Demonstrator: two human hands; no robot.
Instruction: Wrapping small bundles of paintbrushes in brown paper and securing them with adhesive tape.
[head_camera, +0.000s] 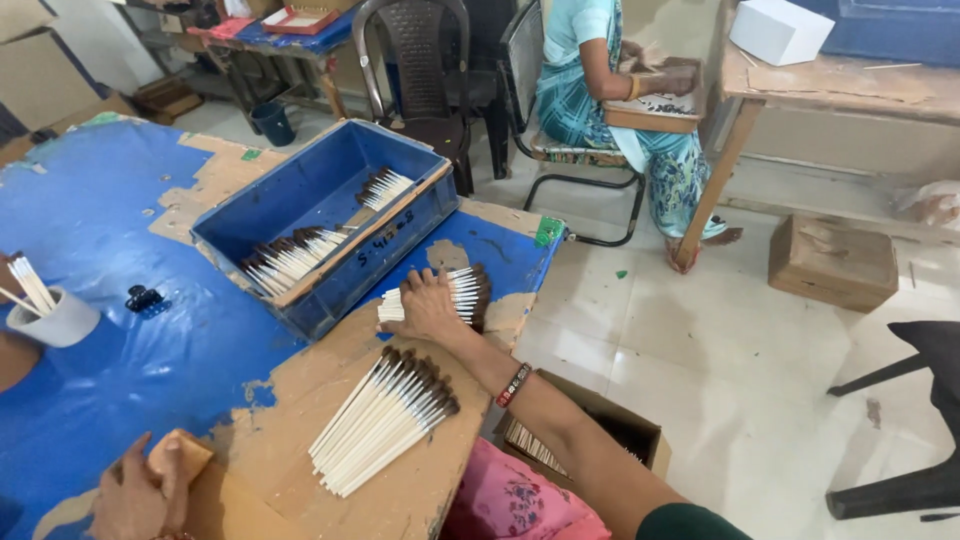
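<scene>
Right hand (428, 305) lies flat, palm down, fingers spread, on a small row of white-handled brushes (468, 293) at the far edge of the table (110, 230); it presses rather than grasps. A larger fan of brushes (380, 420) lies nearer, apart from that hand. Left hand (135, 495) rests at the near edge, fingers closed on a tan block (183, 455). Blue crate (330, 215) just beside the small row holds more brushes. White cup (55, 320) stands at left.

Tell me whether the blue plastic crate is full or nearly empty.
Nearly empty: the blue plastic crate holds only two small rows of white-handled brushes, with bare floor showing.
</scene>
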